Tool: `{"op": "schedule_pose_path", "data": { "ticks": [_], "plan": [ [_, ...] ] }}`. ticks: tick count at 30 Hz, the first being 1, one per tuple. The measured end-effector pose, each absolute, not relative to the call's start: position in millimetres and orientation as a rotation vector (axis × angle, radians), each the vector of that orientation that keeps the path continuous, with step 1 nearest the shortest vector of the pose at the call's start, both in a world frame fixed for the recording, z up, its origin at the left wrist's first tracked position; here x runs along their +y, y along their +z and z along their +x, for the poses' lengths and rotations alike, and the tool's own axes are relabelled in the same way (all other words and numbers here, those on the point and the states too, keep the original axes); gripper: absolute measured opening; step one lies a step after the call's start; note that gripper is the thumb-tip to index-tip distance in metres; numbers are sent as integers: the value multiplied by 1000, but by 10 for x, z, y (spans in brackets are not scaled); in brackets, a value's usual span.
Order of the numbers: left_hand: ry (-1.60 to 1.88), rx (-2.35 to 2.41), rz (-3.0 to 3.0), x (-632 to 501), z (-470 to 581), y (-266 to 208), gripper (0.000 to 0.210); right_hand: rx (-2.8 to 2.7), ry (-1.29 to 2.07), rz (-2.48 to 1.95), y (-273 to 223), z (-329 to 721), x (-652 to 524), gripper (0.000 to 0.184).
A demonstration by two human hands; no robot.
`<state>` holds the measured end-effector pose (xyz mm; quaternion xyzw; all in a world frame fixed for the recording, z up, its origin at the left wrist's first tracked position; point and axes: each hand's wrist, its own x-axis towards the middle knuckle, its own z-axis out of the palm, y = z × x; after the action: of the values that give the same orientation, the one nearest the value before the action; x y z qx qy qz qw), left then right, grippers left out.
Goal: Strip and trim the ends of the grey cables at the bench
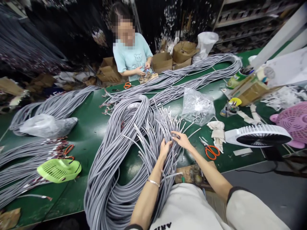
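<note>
Green bench (87,137). Right side: white fan (261,135), pink fan (294,123) beside it, orange-handled scissors (206,147) near a crumpled off-white cloth (217,132), clear plastic bag (198,107) further in. Left side: lime-green fan (59,171), cloudy plastic bag (43,124) well behind it. Co-worker (130,54) in pale blue tee across the bench, second scissors (129,85) lying near them. Cardboard boxes (162,63) at the far side, white bag (206,41) beside those. Shelving (240,22) back right, contents too blurred to tell.

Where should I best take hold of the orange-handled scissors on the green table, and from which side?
Probably by the orange loops, with the right hand coming from the near right side. The scissors lie on the green table with the loops toward the near right, while the blades point away and to the left.
</note>
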<state>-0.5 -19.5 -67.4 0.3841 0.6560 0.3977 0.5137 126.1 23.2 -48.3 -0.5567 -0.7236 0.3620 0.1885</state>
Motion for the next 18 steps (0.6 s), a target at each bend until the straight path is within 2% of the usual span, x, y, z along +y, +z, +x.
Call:
{"op": "schedule_pose_path", "data": {
  "ticks": [3, 8, 12, 15, 18],
  "plan": [
    [1028, 1438, 858, -240, -54, -619, 30, -1985, 889, -1601, -414, 1302, 184, 37],
    [1122, 1372, 793, -385, -127, -463, 44, -1953, 624, -1650, -231, 1643, 79, 31],
    [1116, 1372, 833, -485, -144, -259, 41, -1899, 347, -1682, 151, 1858, 23, 40],
    [1090, 1354, 872, -583, -152, -76, 43, -2184, 221, -1436, 610, 1850, 65, 24],
    [1052, 1306, 898, -714, -174, 97, 41, -2759, -141, -840, 1081, 1742, 158, 26]
  ]
}}
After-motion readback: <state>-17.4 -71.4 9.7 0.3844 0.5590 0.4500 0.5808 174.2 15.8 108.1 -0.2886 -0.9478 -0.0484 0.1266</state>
